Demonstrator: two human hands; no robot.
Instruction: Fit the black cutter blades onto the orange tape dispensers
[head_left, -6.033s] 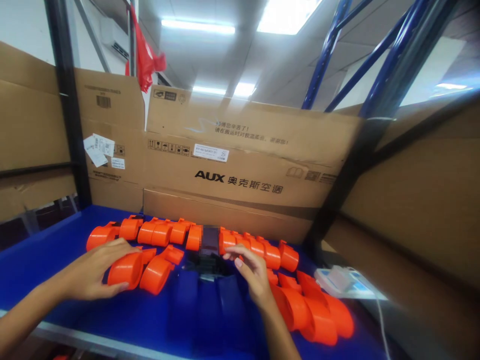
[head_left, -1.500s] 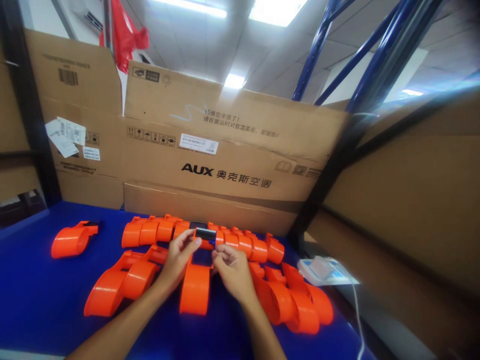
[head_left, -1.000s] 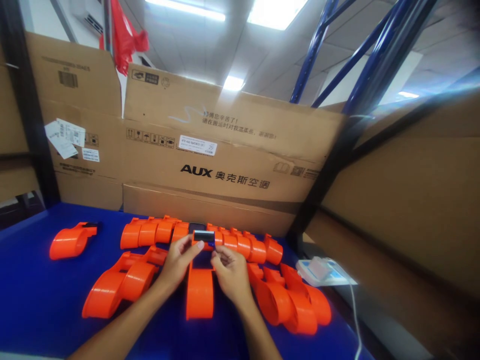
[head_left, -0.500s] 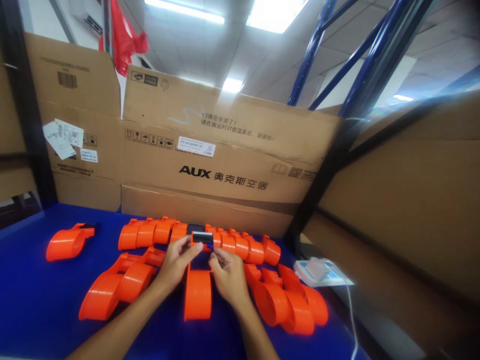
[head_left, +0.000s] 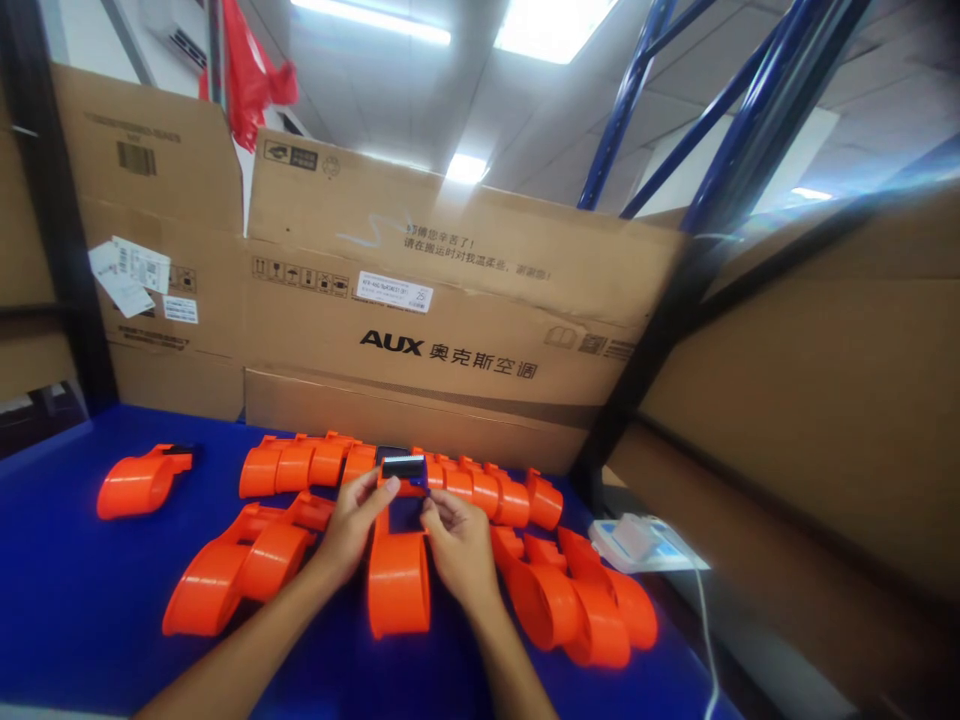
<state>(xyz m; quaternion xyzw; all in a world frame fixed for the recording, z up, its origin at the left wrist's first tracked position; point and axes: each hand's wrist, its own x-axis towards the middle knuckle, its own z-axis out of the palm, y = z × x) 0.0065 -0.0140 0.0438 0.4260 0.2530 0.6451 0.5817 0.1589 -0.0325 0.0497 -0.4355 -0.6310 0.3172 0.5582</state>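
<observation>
An orange plastic dispenser body [head_left: 397, 592] lies on the blue table [head_left: 67, 590] right in front of me. My left hand [head_left: 351, 525] pinches the left side of its far end. My right hand [head_left: 454, 538] pinches the right side. Between the fingertips of both hands sits a small black serrated blade piece [head_left: 403, 467] at the orange body's tip. Both hands have their fingers closed on that end.
A row of orange bodies [head_left: 315, 462] lines the back by the AUX cardboard box [head_left: 450, 330]. More orange bodies lie at left [head_left: 232, 565], far left [head_left: 139, 480] and right [head_left: 585, 600]. A white device with a cable [head_left: 641, 540] sits at right.
Six seconds ago my hands were apart among the orange bodies. Since 1.5 s ago both stay pinched on the black piece at the orange body's end, with only slight shifts.
</observation>
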